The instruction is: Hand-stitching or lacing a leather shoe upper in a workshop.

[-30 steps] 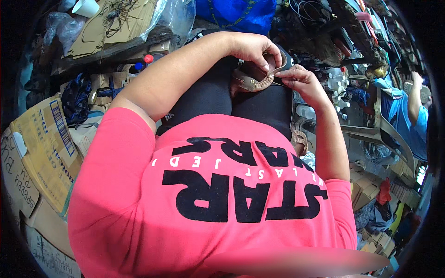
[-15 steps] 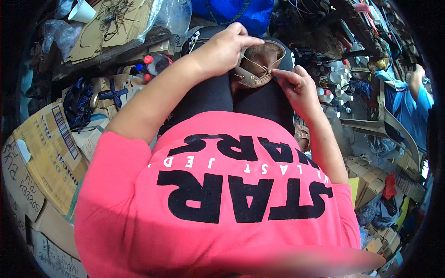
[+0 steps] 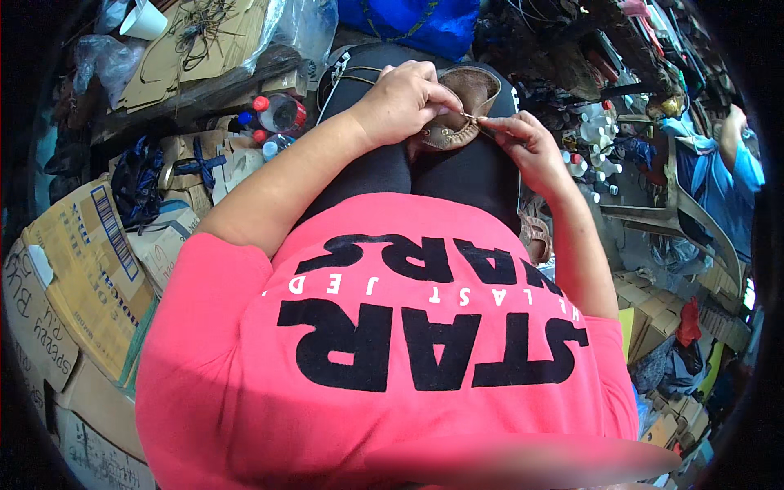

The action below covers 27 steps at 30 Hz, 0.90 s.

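A brown leather shoe (image 3: 474, 85), its opening facing up and small eyelets along its near side, rests on my black-clad thighs. My left hand (image 3: 406, 104) is closed over its left side, thumb and forefinger pinching a thin pale cord (image 3: 465, 113) above the opening. From behind that hand, more cord trails off to the left. At the shoe's right edge, my right hand (image 3: 529, 147) is closed, its thumb and forefinger pinched on the cord beside the seam. Exactly where the cord enters the leather is too small to see.
Cardboard boxes (image 3: 86, 265) crowd my left. Beyond them are plastic bottles (image 3: 282, 114), flat card sheets (image 3: 167, 69) and a white cup (image 3: 145, 20). A blue bag (image 3: 416, 24) lies ahead. To the right are more bottles (image 3: 600, 131), a plastic chair (image 3: 694, 208) and a person in blue (image 3: 723, 180).
My left hand has come down and right, from the shoe's far rim to near the seam. The cord between the hands is now shorter. My right hand has barely moved.
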Each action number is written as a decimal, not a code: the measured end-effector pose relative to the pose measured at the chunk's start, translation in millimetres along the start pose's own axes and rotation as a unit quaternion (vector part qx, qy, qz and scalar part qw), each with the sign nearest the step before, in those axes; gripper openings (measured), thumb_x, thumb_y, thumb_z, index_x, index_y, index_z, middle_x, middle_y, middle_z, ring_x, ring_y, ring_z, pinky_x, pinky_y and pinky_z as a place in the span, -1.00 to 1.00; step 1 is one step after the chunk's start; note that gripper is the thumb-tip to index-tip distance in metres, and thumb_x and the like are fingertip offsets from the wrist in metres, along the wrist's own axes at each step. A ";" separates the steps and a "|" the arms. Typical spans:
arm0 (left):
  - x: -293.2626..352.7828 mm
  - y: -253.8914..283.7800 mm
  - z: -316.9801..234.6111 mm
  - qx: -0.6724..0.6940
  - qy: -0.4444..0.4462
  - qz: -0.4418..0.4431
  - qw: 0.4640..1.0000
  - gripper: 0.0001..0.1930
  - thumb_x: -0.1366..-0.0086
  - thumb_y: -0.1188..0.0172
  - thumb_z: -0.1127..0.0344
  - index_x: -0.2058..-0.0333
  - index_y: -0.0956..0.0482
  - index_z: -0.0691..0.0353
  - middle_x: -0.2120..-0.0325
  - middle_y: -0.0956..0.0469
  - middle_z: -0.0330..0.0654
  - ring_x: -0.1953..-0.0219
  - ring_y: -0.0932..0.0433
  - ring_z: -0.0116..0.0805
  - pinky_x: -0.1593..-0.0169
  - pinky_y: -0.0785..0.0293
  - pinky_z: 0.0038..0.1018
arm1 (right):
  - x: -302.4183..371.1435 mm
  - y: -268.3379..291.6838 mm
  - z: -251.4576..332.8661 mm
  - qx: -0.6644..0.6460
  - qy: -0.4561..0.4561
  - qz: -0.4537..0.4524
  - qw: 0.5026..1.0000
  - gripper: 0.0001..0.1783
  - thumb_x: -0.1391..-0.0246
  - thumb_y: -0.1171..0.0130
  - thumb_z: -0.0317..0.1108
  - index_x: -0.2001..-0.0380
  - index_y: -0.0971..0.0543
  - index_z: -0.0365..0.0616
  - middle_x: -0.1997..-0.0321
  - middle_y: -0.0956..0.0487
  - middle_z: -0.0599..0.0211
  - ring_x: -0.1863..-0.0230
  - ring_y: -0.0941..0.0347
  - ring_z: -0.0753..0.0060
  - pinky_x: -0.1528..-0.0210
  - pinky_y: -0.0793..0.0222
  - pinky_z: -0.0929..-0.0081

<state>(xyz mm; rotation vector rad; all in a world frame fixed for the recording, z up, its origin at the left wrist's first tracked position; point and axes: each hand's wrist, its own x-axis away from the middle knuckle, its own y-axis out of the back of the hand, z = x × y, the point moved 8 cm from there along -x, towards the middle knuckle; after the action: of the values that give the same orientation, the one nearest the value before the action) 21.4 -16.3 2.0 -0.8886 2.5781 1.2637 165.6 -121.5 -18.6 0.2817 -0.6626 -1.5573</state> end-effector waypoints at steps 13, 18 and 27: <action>-0.1 -7.3 3.7 -0.043 -0.009 0.021 0.999 -0.85 -0.09 -0.24 0.35 0.35 -0.69 -0.09 0.52 -0.39 -0.23 0.38 -0.42 -0.24 0.29 -0.34 -0.31 | -17.8 7.4 -7.4 -0.052 0.038 0.033 0.997 -0.62 -0.01 0.00 -0.65 0.18 -0.64 -0.01 0.23 -0.46 0.30 0.14 -0.39 0.41 0.01 -0.31 0.54; -3.4 -14.6 9.5 -0.041 0.005 0.044 0.998 -0.86 -0.08 -0.24 0.33 0.36 -0.68 -0.08 0.53 -0.40 -0.25 0.36 -0.44 -0.25 0.29 -0.34 -0.33 | -19.3 4.4 -16.5 -0.085 0.003 0.070 0.994 -0.60 -0.01 0.02 -0.68 0.14 -0.63 -0.07 0.19 -0.44 0.40 0.10 -0.37 0.54 -0.01 -0.27 0.63; -23.8 -19.6 -1.0 0.057 -0.044 0.111 0.991 -0.79 0.00 -0.25 0.44 0.35 -0.67 0.02 0.49 -0.42 -0.16 0.34 -0.45 -0.16 0.25 -0.38 -0.37 | -21.7 0.8 -9.5 -0.096 0.002 0.089 0.991 -0.61 0.02 -0.06 -0.67 0.13 -0.63 -0.09 0.25 -0.43 0.49 0.19 -0.35 0.65 0.08 -0.27 0.70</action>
<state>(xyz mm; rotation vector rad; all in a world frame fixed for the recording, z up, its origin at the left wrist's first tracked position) 52.0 -15.6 -2.0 -0.5253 2.7040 1.1622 174.0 -102.6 -30.3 0.0792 -0.5157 -1.4363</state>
